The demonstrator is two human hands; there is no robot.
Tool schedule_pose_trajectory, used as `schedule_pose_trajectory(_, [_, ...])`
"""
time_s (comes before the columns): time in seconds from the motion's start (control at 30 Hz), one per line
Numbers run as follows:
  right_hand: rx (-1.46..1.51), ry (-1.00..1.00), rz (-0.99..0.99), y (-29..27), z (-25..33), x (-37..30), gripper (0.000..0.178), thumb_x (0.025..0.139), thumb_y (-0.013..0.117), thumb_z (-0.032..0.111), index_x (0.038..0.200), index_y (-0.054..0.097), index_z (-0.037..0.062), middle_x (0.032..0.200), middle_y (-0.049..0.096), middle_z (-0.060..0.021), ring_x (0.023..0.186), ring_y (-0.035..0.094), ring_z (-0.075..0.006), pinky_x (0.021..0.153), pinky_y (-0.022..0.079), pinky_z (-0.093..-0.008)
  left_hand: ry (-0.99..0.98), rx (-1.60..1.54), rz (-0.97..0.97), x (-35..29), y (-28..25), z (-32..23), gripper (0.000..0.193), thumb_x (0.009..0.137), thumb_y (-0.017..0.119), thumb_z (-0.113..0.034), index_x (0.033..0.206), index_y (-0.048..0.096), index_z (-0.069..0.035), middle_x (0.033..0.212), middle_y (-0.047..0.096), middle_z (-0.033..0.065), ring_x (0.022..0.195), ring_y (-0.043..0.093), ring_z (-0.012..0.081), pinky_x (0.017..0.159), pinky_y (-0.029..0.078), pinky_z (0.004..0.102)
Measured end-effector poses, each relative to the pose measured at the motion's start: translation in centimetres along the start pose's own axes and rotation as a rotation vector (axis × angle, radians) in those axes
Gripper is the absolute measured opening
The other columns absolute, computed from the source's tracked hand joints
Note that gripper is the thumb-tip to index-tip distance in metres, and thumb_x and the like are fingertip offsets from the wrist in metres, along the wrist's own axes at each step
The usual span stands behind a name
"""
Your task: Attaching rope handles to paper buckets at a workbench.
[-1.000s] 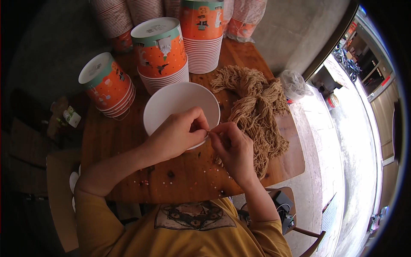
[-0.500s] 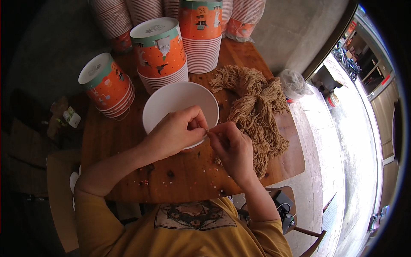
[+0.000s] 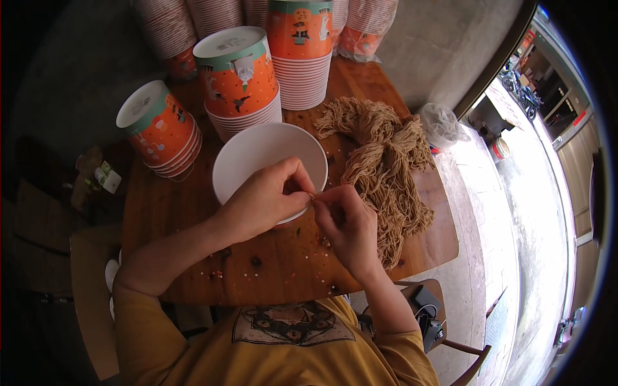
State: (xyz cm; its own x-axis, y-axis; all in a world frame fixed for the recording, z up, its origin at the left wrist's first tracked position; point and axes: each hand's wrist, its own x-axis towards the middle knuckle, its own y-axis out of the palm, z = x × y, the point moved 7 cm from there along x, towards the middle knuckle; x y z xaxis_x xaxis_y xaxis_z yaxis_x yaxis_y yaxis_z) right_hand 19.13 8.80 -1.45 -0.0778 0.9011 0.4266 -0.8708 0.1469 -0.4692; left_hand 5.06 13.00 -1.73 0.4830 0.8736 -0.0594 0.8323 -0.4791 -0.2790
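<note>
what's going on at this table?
A person's left hand and right hand meet fingertip to fingertip over the near right rim of an open white tub, pinching a small brownish thing mostly hidden by the fingers. A bundle of tan yarn lies to the right. Behind and left of the tub, three stacks of orange tubs stand upside down on the wooden table.

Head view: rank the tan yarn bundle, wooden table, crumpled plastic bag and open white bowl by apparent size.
Largest to smallest:
1. wooden table
2. tan yarn bundle
3. open white bowl
4. crumpled plastic bag
</note>
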Motion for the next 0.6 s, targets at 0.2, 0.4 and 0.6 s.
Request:
schedule_pose_trajectory(0.2, [0.293, 0.167, 0.003, 0.6, -1.6, -0.6, 0.011, 0.089, 0.064, 0.007, 0.093, 0.055, 0.004, 0.067, 0.057, -0.0035, 0.057, 0.053, -0.0093, 0.055, 0.045, -0.025, 0.017, -0.175, 0.026, 0.1, 0.4, -0.3, 0.012, 0.086, 0.062, -0.002, 0.096, 0.055, -0.001, 0.087, 0.059, 0.0014, 0.081, 0.057, 0.0078, 0.075, 0.049, 0.0243])
schedule_pose_trajectory(0.4, [0.399, 0.212, -0.017, 0.8, -2.2, -1.0, 0.009, 0.092, 0.061, 0.007, 0.095, 0.054, 0.0021, 0.07, 0.058, -0.0022, 0.06, 0.053, -0.0071, 0.057, 0.044, -0.0229, 0.07, -0.108, 0.103, -0.1, 0.9, -1.5, 0.034, 0.088, 0.058, 0.002, 0.12, 0.046, -0.004, 0.091, 0.055, -0.0001, 0.089, 0.054, 0.0059, 0.084, 0.045, 0.0229])
schedule_pose_trajectory(0.6, [0.416, 0.235, -0.027, 0.9, -2.7, -1.3, 0.011, 0.092, 0.062, 0.007, 0.097, 0.054, 0.0021, 0.074, 0.059, -0.0042, 0.061, 0.053, -0.0084, 0.056, 0.044, -0.0239, 0.018, -0.19, 0.103, 0.1, 1.1, -1.1, 0.042, 0.09, 0.058, -0.001, 0.128, 0.042, -0.004, 0.094, 0.056, 0.0009, 0.091, 0.055, 0.0067, 0.086, 0.045, 0.0231])
